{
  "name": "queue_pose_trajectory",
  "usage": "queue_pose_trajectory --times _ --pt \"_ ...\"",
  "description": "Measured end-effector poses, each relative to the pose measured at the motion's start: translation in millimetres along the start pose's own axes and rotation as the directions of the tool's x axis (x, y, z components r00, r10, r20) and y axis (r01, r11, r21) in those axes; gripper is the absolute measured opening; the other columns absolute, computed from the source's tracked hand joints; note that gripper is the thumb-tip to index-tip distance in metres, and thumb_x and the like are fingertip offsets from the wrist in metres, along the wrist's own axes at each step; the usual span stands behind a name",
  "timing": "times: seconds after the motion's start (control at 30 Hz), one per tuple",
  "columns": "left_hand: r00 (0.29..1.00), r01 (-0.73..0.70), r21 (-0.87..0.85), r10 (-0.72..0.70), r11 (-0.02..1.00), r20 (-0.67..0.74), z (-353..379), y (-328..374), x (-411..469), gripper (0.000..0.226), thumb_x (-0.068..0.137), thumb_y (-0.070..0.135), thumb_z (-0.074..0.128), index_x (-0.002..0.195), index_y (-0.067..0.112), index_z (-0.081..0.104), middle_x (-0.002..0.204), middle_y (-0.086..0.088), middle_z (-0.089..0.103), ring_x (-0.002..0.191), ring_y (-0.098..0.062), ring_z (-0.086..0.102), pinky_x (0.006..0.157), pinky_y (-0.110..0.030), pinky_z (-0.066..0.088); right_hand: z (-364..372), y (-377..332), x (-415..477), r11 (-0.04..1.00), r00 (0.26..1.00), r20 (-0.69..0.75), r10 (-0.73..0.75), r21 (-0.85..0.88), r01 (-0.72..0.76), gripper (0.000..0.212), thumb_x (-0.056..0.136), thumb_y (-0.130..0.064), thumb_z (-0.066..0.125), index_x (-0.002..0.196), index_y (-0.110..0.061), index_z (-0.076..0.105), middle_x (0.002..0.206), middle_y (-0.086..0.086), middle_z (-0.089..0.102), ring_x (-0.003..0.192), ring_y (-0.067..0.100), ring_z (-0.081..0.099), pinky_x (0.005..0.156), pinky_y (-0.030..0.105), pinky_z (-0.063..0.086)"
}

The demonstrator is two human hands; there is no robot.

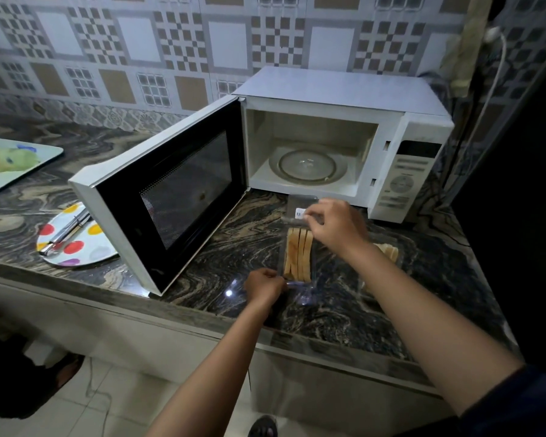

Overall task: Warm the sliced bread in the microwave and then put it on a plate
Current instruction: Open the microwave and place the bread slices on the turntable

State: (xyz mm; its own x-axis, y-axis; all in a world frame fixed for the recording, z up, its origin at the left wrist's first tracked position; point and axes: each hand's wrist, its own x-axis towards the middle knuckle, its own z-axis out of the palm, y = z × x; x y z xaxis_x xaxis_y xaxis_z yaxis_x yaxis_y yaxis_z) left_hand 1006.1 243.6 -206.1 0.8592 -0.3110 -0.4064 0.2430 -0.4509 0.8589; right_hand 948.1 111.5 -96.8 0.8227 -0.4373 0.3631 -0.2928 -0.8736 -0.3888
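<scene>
A clear plastic bag of sliced bread (pixel 298 255) lies on the marbled counter in front of the white microwave (pixel 344 89). The microwave door (pixel 167 197) stands wide open to the left, and its glass turntable (pixel 308 167) is bare. My left hand (pixel 264 287) pinches the near end of the bag. My right hand (pixel 331 225) pinches the far end, by a white label. A round plate with coloured dots (pixel 85 250) sits left of the door, with metal tongs (pixel 65 231) lying on it.
A pale green rectangular tray (pixel 16 162) rests at the far left of the counter. More bread in plastic (pixel 388 250) shows behind my right forearm. A white cable (pixel 492 89) hangs down the wall at the right. The counter edge (pixel 328 345) runs below my hands.
</scene>
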Motion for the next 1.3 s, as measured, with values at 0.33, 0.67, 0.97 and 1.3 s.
queue_pose_trajectory --times 0.33,0.67,0.97,1.3 --pt "0.985 0.129 -0.24 -0.096 0.962 0.143 -2.0 4.1 9.2 0.019 0.085 -0.005 0.059 0.069 0.004 0.058 0.079 -0.012 0.061 0.068 -0.016 0.062 0.063 -0.024 0.058 29.7 3.6 -4.1 0.978 0.973 -0.162 0.164 0.158 -0.139 0.011 0.091 -0.017 0.055 0.088 -0.006 0.052 0.074 0.007 0.057 0.063 0.023 0.056 0.05 0.029 0.044" --pt "0.964 0.207 -0.369 -0.126 0.906 0.233 -2.3 1.7 11.7 0.019 0.086 -0.012 0.05 0.073 0.0 0.056 0.079 -0.016 0.058 0.079 -0.025 0.061 0.053 -0.017 0.056 91.2 -2.0 -3.4 0.732 0.752 0.329 0.571 0.21 -0.648 0.044 0.079 -0.037 0.071 0.108 -0.005 0.063 0.108 0.01 0.066 0.101 0.025 0.062 0.079 0.022 0.045" --pt "0.939 0.271 -0.519 -0.105 0.811 0.327 7.3 -4.7 2.5 0.022 0.087 -0.016 0.043 0.1 -0.007 0.057 0.079 -0.012 0.059 0.067 -0.014 0.063 0.058 -0.014 0.056 117.7 -11.0 -17.5 0.695 0.705 0.173 0.687 0.125 -0.708 0.066 0.071 -0.045 0.074 0.125 -0.013 0.054 0.126 0.011 0.056 0.112 0.029 0.056 0.089 0.033 0.048" --pt "0.944 0.285 -0.544 -0.131 0.789 0.304 12.6 4.3 -6.2 0.035 0.085 -0.023 0.039 0.067 0.002 0.057 0.071 -0.011 0.057 0.068 -0.016 0.056 0.051 -0.012 0.053 104.6 -8.6 -12.8 0.666 0.68 0.131 0.721 0.138 -0.733 0.034 0.081 -0.035 0.066 0.103 -0.01 0.065 0.111 0.012 0.066 0.103 0.031 0.062 0.083 0.03 0.048"
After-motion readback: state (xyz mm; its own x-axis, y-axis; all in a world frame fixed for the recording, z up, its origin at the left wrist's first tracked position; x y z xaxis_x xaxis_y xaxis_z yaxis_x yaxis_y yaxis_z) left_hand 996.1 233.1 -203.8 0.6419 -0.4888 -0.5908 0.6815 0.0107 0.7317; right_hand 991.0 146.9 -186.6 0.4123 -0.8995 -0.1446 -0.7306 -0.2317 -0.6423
